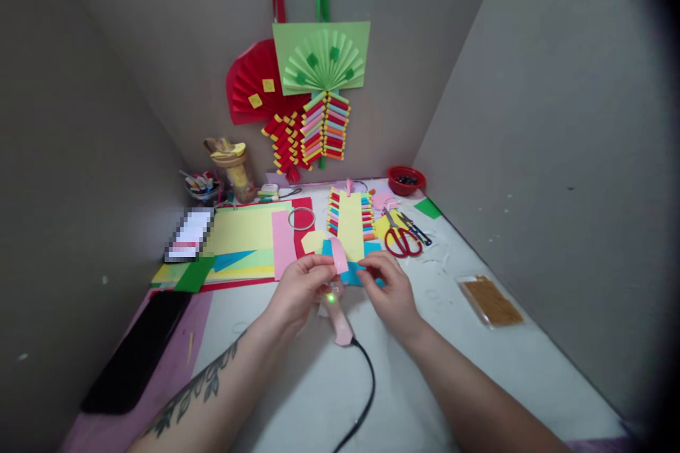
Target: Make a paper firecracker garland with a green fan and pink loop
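My left hand (304, 284) pinches a small pink paper strip (338, 255) between thumb and fingers. Just right of it, my right hand (390, 290) has thumb and fingertips drawn close together, and what they hold, if anything, is too small to make out. Blue paper pieces (352, 274) lie behind the fingertips. Below and between my hands rests a pink hot glue gun (340, 325) with a green light lit and a black cord (372, 375) running toward me. Beyond the hands is a yellow paper panel (350, 219) edged with rows of small coloured paper rolls.
Red-handled scissors (402, 241) lie right of the panel, near a red bowl (406, 182). Coloured paper sheets (249, 226), a phone (190, 233) and a black flat object (135, 354) are on the left. A brown-filled clear packet (491, 301) sits at right. Paper fans (324, 60) hang behind.
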`<state>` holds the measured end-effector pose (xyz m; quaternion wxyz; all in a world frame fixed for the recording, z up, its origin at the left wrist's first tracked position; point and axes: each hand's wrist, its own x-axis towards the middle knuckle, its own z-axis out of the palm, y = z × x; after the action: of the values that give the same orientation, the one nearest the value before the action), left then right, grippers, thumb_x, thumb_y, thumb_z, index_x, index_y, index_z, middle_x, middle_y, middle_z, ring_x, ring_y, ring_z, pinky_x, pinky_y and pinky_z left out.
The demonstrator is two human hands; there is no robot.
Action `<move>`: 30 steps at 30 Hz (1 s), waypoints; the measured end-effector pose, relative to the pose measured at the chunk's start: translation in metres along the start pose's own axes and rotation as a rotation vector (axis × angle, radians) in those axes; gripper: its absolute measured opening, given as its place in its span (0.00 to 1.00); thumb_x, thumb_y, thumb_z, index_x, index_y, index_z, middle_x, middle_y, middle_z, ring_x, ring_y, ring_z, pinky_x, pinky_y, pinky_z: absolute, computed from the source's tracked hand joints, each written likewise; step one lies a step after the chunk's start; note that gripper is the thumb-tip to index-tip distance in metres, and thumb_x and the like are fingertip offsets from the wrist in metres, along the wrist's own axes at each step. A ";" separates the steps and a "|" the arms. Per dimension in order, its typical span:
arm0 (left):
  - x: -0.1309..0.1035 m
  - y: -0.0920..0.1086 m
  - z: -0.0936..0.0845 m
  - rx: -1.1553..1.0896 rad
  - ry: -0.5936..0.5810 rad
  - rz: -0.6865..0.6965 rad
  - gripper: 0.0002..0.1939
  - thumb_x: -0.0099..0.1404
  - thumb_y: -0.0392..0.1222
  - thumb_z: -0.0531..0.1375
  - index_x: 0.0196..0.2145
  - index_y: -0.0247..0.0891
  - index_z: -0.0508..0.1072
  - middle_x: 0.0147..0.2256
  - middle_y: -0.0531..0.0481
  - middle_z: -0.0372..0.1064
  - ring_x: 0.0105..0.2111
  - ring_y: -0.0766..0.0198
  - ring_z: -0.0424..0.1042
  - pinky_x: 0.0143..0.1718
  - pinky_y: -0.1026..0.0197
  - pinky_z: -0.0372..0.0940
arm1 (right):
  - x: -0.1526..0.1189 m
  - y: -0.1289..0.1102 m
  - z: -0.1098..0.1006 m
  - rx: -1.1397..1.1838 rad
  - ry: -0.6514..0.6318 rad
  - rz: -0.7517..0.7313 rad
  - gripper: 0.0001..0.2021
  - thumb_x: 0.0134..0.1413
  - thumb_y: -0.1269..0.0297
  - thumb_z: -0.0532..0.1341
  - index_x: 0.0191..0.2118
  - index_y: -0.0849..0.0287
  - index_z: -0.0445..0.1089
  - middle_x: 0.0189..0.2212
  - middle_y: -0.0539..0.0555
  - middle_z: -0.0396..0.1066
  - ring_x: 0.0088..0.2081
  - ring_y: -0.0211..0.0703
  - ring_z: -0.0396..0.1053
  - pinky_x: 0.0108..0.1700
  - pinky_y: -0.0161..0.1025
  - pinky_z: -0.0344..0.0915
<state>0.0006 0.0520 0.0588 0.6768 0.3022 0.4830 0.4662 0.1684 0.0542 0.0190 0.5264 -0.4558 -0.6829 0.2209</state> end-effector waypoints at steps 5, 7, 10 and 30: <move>-0.003 -0.011 0.007 0.041 -0.060 -0.048 0.10 0.46 0.37 0.66 0.29 0.34 0.73 0.24 0.50 0.70 0.24 0.68 0.68 0.25 0.68 0.58 | -0.005 0.003 0.002 0.005 -0.003 0.001 0.06 0.55 0.68 0.56 0.38 0.56 0.68 0.34 0.54 0.69 0.35 0.41 0.67 0.35 0.37 0.66; -0.003 -0.012 0.008 0.061 -0.067 -0.053 0.10 0.45 0.37 0.66 0.28 0.33 0.73 0.24 0.49 0.70 0.25 0.68 0.68 0.25 0.68 0.58 | -0.005 0.005 0.003 0.044 -0.031 0.044 0.07 0.55 0.69 0.56 0.40 0.56 0.68 0.36 0.54 0.70 0.35 0.40 0.69 0.37 0.37 0.67; -0.004 -0.012 0.009 0.082 -0.084 -0.058 0.10 0.46 0.37 0.66 0.28 0.33 0.74 0.24 0.49 0.70 0.24 0.68 0.67 0.25 0.68 0.57 | -0.005 0.005 0.005 0.079 -0.057 0.071 0.08 0.54 0.70 0.55 0.38 0.57 0.69 0.36 0.54 0.72 0.37 0.41 0.70 0.39 0.38 0.68; 0.012 -0.008 -0.002 -0.208 -0.084 -0.119 0.15 0.49 0.45 0.67 0.31 0.33 0.72 0.19 0.56 0.59 0.17 0.74 0.57 0.17 0.71 0.52 | -0.007 -0.009 -0.001 0.267 -0.180 -0.073 0.07 0.52 0.71 0.58 0.29 0.54 0.72 0.28 0.52 0.74 0.34 0.42 0.72 0.38 0.40 0.69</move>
<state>0.0031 0.0600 0.0466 0.7508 0.2202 0.4202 0.4596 0.1660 0.0437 0.0231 0.5267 -0.3349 -0.7080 0.3305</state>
